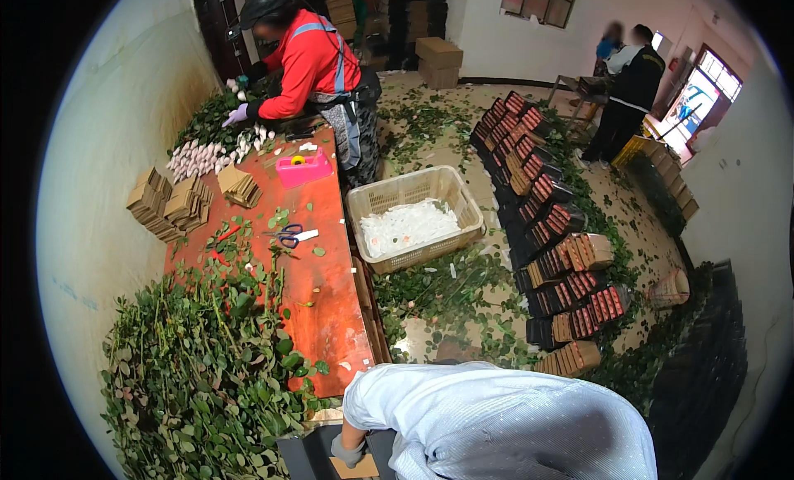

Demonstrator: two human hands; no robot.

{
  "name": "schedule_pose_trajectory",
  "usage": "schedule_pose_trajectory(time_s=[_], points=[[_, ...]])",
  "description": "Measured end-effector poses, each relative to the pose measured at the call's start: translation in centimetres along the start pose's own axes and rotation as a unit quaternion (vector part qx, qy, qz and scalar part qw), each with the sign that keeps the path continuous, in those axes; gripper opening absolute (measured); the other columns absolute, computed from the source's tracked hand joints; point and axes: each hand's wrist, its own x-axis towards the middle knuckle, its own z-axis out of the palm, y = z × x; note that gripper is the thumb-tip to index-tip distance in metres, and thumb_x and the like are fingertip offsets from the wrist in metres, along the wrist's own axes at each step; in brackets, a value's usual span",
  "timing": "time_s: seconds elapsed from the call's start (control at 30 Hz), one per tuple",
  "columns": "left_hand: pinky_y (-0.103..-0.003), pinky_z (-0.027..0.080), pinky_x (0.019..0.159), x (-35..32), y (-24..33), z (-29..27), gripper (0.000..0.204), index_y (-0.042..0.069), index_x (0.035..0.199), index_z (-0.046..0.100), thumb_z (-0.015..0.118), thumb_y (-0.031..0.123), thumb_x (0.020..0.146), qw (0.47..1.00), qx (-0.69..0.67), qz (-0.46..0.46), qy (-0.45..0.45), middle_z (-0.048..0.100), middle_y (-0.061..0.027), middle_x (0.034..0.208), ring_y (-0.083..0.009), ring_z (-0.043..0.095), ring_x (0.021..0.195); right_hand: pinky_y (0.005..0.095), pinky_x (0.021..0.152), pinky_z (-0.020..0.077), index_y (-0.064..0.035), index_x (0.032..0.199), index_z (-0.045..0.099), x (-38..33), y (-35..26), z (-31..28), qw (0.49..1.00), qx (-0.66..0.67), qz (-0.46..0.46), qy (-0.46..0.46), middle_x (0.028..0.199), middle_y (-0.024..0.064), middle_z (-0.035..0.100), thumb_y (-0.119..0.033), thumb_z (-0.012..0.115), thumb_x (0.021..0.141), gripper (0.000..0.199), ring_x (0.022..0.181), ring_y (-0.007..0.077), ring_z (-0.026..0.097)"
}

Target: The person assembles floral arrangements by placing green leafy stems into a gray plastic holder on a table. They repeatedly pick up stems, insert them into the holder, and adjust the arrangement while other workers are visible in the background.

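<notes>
At the lower edge my right hand (pixel 351 453), in a grey glove, reaches down from a white sleeve (pixel 496 418). Its fingers are bent against a brown cardboard piece (pixel 357 470) lying between dark panels (pixel 308 455). The lower edge cuts off part of these. My left hand is out of view. Just left of the panels spreads a large heap of leafy rose stems (pixel 190 372). Farther up the red table (pixel 327 314) lie scissors with dark blue handles (pixel 289 236), a white strip (pixel 307 235) and a red-handled tool (pixel 223 242).
Stacked cardboard pieces (pixel 188 200), a pink box (pixel 303 169) and wrapped pale rose heads (pixel 198 160) occupy the table's far part. A co-worker in red (pixel 310 70) stands there. A beige crate (pixel 463 232) holds white scraps. Rows of black-and-brown boxes (pixel 546 223) line the leaf-strewn floor.
</notes>
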Motion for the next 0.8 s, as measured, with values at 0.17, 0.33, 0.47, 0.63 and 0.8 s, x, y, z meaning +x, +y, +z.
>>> schedule_pose_trajectory(time_s=[0.17, 0.33, 0.47, 0.63, 0.8], points=[[-0.050, 0.050, 0.089, -0.9, -0.4, -0.1, 0.065, 0.013, 0.146, 0.054, 0.065, 0.030, 0.084, 1.000, -0.005, -0.007, 0.006, 0.050, -0.0197, 0.136, -0.0397, 0.060, 0.109, 0.0477, 0.092, 0.0529, -0.0022, 0.113, 0.073, 0.9, -0.8, -0.9, 0.999, 0.009, 0.030, -0.015, 0.117, 0.0194, 0.070, -0.054, 0.062, 0.085, 0.060, 0.110, 0.0353, 0.067], [-0.048, 0.050, 0.091, -2.0, -1.1, -0.5, 0.066, 0.013, 0.146, 0.054, 0.066, 0.030, 0.084, 1.000, -0.015, -0.026, 0.007, 0.048, -0.0183, 0.143, -0.0387, 0.060, 0.112, 0.0474, 0.091, 0.0534, -0.0032, 0.112, 0.074, 1.8, -0.7, -1.1, 0.991, 0.032, 0.113, -0.062, 0.118, 0.0190, 0.070, -0.053, 0.061, 0.086, 0.058, 0.110, 0.0349, 0.068], [-0.047, 0.049, 0.093, -4.5, -2.1, -1.0, 0.067, 0.013, 0.147, 0.054, 0.066, 0.029, 0.083, 0.997, -0.037, -0.062, 0.017, 0.046, -0.0172, 0.149, -0.0379, 0.059, 0.115, 0.0472, 0.091, 0.0538, -0.0041, 0.112, 0.075, 3.3, -0.5, -1.3, 0.964, 0.050, 0.233, -0.122, 0.119, 0.0187, 0.071, -0.052, 0.059, 0.087, 0.056, 0.110, 0.0346, 0.068], [-0.046, 0.049, 0.095, -12.1, -1.4, -0.9, 0.068, 0.012, 0.147, 0.054, 0.067, 0.029, 0.083, 0.978, -0.152, -0.143, 0.011, 0.043, -0.0159, 0.156, -0.0368, 0.059, 0.118, 0.0469, 0.091, 0.0543, -0.0051, 0.111, 0.076, 4.3, -2.3, 0.4, 0.894, 0.019, 0.373, -0.248, 0.120, 0.0184, 0.072, -0.051, 0.058, 0.089, 0.054, 0.110, 0.0343, 0.069], [-0.046, 0.051, 0.091, -13.2, 1.4, -2.9, 0.055, 0.014, 0.142, 0.058, 0.058, 0.020, 0.087, 0.985, -0.003, -0.174, 0.010, 0.045, -0.0091, 0.157, -0.0338, 0.062, 0.111, 0.0442, 0.070, 0.0564, -0.0034, 0.086, 0.077, 2.1, -2.4, 0.1, 0.910, 0.005, 0.339, -0.239, 0.077, 0.0184, 0.073, -0.053, 0.059, 0.093, 0.054, 0.073, 0.0312, 0.073]])
